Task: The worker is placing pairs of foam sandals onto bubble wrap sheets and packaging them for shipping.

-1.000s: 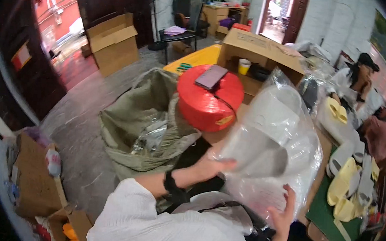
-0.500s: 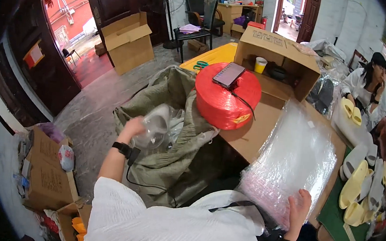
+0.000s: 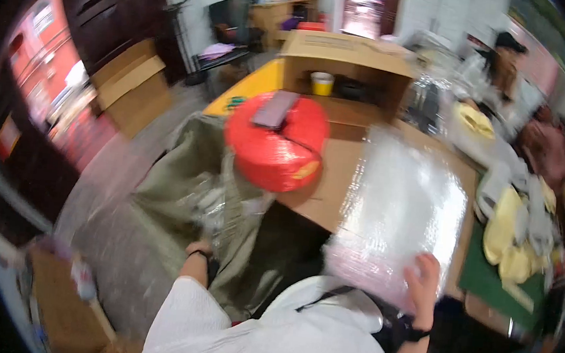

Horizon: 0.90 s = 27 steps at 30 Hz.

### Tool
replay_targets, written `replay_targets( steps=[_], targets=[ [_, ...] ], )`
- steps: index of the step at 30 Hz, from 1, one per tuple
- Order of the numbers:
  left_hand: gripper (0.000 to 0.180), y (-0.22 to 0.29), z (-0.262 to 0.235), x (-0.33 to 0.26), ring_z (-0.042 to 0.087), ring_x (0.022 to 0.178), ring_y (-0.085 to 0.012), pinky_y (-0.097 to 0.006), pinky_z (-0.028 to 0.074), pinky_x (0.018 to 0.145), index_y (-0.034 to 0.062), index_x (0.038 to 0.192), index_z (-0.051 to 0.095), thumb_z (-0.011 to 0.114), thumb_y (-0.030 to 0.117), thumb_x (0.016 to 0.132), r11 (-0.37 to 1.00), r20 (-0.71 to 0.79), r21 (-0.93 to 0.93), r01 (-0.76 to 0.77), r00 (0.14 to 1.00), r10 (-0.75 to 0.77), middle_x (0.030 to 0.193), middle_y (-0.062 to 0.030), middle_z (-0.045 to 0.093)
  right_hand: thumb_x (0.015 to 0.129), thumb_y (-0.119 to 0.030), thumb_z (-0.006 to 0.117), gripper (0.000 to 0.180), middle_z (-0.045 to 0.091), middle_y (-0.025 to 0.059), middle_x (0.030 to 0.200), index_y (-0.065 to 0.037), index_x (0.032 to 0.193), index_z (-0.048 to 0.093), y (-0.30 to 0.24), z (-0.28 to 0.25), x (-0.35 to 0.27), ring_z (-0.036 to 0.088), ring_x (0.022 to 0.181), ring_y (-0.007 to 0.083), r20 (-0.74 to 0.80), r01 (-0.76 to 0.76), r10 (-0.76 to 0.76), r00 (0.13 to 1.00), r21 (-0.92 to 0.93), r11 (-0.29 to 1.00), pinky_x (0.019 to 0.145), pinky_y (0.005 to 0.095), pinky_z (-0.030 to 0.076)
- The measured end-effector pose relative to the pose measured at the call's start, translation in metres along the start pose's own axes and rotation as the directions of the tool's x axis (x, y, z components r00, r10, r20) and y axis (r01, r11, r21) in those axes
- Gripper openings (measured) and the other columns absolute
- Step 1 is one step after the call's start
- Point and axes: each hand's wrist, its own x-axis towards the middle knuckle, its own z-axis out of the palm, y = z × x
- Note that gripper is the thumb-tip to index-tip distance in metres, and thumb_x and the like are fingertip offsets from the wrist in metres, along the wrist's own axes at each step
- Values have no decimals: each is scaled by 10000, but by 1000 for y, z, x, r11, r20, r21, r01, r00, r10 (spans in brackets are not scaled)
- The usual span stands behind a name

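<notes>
My left hand is low at the near side of an open olive-green woven sack; motion smears its fingers. Inside the sack lie clear plastic-wrapped items, too blurred to tell apart. A stack of clear plastic bags lies on the cardboard-covered table to the right. Over the near right part of that stack, my right hand rests with thumb and fingers apart, holding nothing visible. Between sack and stack stands a big red roll of plastic twine with a phone on top and a cable from it.
Behind the roll, a cardboard box on its side holds a yellow-white cup. Yellow and grey slippers lie on a green mat at right. Another person sits beyond. Cartons stand on the floor at left.
My left hand has dropped down and nearer to me; the plastic-bagged pale slipper it held is no longer in it. The view has swung right. My right hand stays at the bags.
</notes>
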Motion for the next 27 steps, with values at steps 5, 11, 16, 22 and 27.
replay_targets(
  steps=[5, 11, 16, 22, 27],
  targets=[
    [464, -112, 22, 13, 579, 1276, -272, -400, 429, 1093, 144, 1374, 594, 520, 329, 955, 834, 37, 341, -434, 893, 449, 1408, -97, 590, 779, -194, 805, 397, 580, 182, 1249, -18, 1104, 663, -38, 14, 23, 514, 1203, 364, 45, 116, -117, 992, 39, 993, 1037, 432, 427],
    [552, -74, -72, -21, 672, 1084, -311, -446, 517, 902, 72, 1152, 713, 677, 550, 877, 992, 43, 101, -77, 996, 73, 1316, -75, 649, 807, -223, 785, 378, 597, 174, 1228, -18, 1103, 672, -38, -1, 9, 514, 1204, 354, 0, 114, -114, 993, 31, 993, 1046, 413, 421],
    [487, 34, -189, -176, 689, 966, -361, -466, 546, 786, 57, 1110, 727, 729, 461, 837, 974, -662, 90, -207, 719, 214, 1137, -189, 702, 827, -256, 767, 405, 591, 178, 1247, -22, 1145, 678, -19, -11, 4, 501, 1225, 355, 49, 97, -101, 994, 71, 993, 1059, 402, 409],
    [402, 180, -206, -353, 597, 1198, -391, -432, 464, 1033, 20, 1217, 658, 722, 188, 858, -127, -638, 109, -986, -168, 752, 1287, -229, 624, 837, -277, 772, 374, 641, 146, 1151, -39, 1111, 681, -18, -32, 38, 584, 1107, 327, 121, 69, -84, 989, 124, 990, 989, 408, 449],
    [536, 276, -166, -352, 359, 1400, -471, -519, 368, 1118, 100, 1367, 568, 677, 352, 906, -216, -473, 357, -909, -375, 798, 1541, -246, 363, 803, -214, 783, 386, 628, 170, 1127, -26, 1110, 646, 33, -108, 98, 574, 1108, 368, -380, 6, -42, 924, -94, 996, 955, 440, 462]
  ],
)
